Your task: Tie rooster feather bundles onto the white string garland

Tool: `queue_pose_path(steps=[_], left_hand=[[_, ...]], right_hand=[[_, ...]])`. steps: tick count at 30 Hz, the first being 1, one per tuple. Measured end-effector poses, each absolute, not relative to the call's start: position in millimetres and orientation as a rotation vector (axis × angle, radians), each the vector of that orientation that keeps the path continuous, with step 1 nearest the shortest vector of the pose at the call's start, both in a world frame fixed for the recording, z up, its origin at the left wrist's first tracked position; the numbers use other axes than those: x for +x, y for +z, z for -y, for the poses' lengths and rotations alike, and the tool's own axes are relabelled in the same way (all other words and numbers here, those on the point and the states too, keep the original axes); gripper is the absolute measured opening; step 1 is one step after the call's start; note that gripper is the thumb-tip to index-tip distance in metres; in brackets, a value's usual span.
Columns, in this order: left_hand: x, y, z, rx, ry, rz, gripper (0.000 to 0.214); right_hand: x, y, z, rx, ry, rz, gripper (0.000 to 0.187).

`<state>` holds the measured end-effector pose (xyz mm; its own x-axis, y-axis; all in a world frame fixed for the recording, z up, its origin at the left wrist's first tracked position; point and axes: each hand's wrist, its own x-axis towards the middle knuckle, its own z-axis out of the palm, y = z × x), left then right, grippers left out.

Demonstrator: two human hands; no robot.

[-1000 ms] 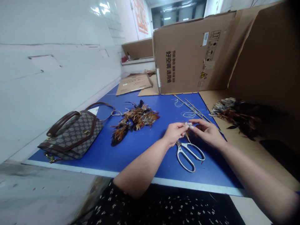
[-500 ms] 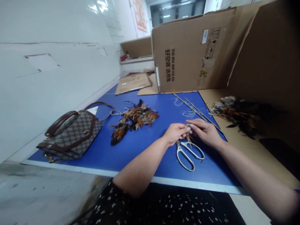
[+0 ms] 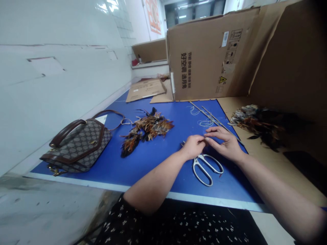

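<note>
Left hand (image 3: 194,147) has turned its back upward since the earlier moment and is curled; right hand (image 3: 226,145) is loosely spread beside it. What they hold, I cannot tell. Scissors (image 3: 205,169) lie partly hidden by the first, feathers (image 3: 153,127) farther left, on the tabletop (image 3: 153,163)

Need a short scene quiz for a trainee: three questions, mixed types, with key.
1. True or false: the bag is to the left of the left hand.

2. Which thing does the left hand partly hide from the camera?
A. the bag
B. the scissors
C. the box

3. Fill in: the feathers to the right of the right hand lie on ____.

Key: 1. True. 2. B; one end shows past the hand, the handles on its near side. 3. Cardboard.
</note>
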<state>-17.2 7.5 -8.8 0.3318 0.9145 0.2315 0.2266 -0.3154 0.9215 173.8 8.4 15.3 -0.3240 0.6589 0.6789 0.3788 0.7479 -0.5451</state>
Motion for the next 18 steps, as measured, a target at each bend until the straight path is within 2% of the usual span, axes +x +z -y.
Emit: queue_pose_path(steps=[5,13,18], left_hand=[[-17,-12,-9,1.815,1.058,-1.041,0.024],[-15,-12,-13,1.35,1.132,-1.115,0.036],[-15,2,-6,1.06,1.185,-0.906,0.043]], right_hand=[[175,17,-10,-0.842,0.4,1.795,0.012],[183,15,-15,-0.935,0.483,1.636,0.017],[172,15,-9,-0.884,0.615,1.746,0.02]])
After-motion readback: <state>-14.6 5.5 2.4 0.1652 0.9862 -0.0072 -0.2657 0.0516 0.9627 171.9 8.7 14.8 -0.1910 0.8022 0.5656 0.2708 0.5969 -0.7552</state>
